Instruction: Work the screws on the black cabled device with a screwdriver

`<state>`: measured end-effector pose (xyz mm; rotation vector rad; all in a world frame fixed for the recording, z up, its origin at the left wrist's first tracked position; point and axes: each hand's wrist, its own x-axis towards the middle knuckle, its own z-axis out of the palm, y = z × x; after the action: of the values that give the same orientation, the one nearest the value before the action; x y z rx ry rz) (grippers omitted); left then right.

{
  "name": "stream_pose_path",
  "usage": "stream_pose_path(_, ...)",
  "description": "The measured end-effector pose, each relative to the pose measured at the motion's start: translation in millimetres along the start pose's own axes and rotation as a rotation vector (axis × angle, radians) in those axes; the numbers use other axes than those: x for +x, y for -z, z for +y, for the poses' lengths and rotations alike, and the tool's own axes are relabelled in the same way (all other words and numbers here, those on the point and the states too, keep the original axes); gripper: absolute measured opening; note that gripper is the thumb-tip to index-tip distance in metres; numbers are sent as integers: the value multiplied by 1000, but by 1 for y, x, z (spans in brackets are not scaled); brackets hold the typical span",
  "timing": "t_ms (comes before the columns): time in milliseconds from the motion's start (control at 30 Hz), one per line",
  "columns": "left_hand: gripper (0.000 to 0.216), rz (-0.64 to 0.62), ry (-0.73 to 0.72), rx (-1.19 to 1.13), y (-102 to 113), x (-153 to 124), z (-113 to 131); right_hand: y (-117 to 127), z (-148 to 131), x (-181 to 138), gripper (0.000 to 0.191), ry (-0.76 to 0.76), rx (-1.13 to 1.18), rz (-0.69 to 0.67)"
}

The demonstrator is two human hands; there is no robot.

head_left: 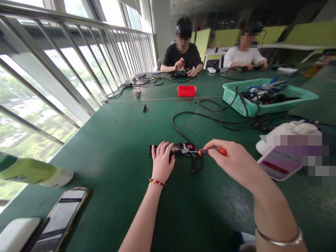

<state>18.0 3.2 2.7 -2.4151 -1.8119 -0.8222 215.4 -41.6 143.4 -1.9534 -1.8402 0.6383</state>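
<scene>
A black corded power tool lies on its side on the green table, its housing partly opened so that inner parts and coloured wires show. My left hand rests over the tool's dark left end, fingers laid across it and holding it against the table. In my right hand is a screwdriver with an orange and black handle. Its shaft points left, and the tip reaches into the exposed parts near a grey piece. The exact contact of the tip is too small to make out.
A black cable loops from the tool toward a teal basket full of tools. A red tray and a small black part lie farther back. A phone and bottle are at left. Two people work opposite.
</scene>
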Motion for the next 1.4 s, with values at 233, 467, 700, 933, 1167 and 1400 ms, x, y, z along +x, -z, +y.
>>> stream_pose_path(233, 41, -2, 0, 0, 0, 0, 0, 1, 6, 3, 23, -10, 22, 22)
stream_pose_path(467, 41, 3, -1, 0, -1, 0, 0, 0, 7, 4, 22, -10, 24, 14)
stream_pose_path(700, 41, 1, 8, -4, -1, -1, 0, -2, 9, 6, 23, 17, 17, 36)
stream_pose_path(933, 41, -2, 1, -5, 0, 0, 0, -2, 8, 6, 22, -19, 14, 4)
stream_pose_path(1167, 41, -2, 2, -10, 0, -1, 0, 0, 7, 5, 23, -10, 6, 0)
stream_pose_path(1400, 41, 2, -2, -8, 1, 0, 0, 0, 7, 5, 23, 11, 12, 13)
